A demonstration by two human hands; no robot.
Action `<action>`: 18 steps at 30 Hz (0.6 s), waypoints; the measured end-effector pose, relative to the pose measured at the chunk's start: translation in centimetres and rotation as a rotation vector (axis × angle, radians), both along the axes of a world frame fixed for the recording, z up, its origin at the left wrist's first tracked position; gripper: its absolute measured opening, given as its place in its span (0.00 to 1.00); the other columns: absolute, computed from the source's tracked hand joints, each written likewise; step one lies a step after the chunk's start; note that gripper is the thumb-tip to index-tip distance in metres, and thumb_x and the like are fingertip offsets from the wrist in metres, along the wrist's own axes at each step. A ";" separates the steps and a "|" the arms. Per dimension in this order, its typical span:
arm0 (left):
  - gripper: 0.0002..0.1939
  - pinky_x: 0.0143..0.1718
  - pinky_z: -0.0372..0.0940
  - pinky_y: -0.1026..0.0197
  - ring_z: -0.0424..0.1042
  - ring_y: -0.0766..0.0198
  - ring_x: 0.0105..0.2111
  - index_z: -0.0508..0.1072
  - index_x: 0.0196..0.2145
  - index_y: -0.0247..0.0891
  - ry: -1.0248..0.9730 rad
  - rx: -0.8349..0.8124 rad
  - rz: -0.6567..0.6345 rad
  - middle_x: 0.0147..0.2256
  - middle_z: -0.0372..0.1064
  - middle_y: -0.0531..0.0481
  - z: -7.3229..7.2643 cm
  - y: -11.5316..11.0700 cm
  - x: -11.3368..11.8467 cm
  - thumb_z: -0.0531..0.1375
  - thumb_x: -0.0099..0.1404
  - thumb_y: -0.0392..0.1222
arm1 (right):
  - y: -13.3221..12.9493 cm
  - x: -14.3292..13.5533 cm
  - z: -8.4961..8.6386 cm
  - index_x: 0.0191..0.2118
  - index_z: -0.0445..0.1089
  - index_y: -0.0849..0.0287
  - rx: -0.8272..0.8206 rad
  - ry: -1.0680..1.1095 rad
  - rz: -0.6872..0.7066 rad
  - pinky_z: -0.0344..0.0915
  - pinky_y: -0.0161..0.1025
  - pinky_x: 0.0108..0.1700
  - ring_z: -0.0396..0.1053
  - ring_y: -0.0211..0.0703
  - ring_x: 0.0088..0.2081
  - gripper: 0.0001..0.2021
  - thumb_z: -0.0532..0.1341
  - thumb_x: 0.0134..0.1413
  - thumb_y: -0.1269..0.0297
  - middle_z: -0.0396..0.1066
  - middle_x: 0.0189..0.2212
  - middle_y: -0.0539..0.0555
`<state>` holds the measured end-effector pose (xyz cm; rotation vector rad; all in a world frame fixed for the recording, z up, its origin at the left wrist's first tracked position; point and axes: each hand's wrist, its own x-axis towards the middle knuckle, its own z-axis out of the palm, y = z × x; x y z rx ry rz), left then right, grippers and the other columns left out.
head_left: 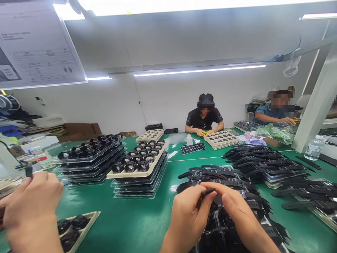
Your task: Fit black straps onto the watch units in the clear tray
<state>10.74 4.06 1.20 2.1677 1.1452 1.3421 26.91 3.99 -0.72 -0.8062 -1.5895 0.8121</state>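
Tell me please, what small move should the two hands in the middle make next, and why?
Probably turn the small black piece a little between the fingers to check its seating. The left hand and the right hand both pinch it, just above the pile of black watch straps, and its underside is hidden.

Stacked trays sit mid-table — watch piles to their right, two seated workers behind.
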 end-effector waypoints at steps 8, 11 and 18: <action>0.13 0.39 0.74 0.60 0.80 0.55 0.39 0.81 0.50 0.45 0.130 -0.089 -0.189 0.43 0.82 0.44 1.0 -0.7 0.1 0.60 0.72 0.43 | 0.2 -1.4 0.3 0.37 0.81 0.55 -0.066 0.165 -0.064 0.70 0.34 0.35 0.73 0.44 0.33 0.24 0.57 0.72 0.43 0.77 0.30 0.52; 0.13 0.41 0.75 0.61 0.80 0.57 0.35 0.84 0.45 0.46 0.040 -0.078 -0.183 0.41 0.83 0.47 1.0 -0.7 -0.2 0.59 0.72 0.42 | -0.1 -1.5 0.4 0.38 0.81 0.54 -0.008 0.226 -0.050 0.72 0.35 0.39 0.76 0.45 0.36 0.25 0.56 0.71 0.40 0.80 0.34 0.54; 0.11 0.32 0.75 0.61 0.79 0.55 0.30 0.85 0.33 0.46 -0.107 -0.245 0.122 0.29 0.81 0.50 0.8 -0.5 0.2 0.64 0.66 0.51 | -0.3 -2.8 1.0 0.49 0.83 0.54 -0.083 0.154 -0.050 0.71 0.45 0.52 0.77 0.54 0.46 0.19 0.65 0.64 0.46 0.82 0.44 0.57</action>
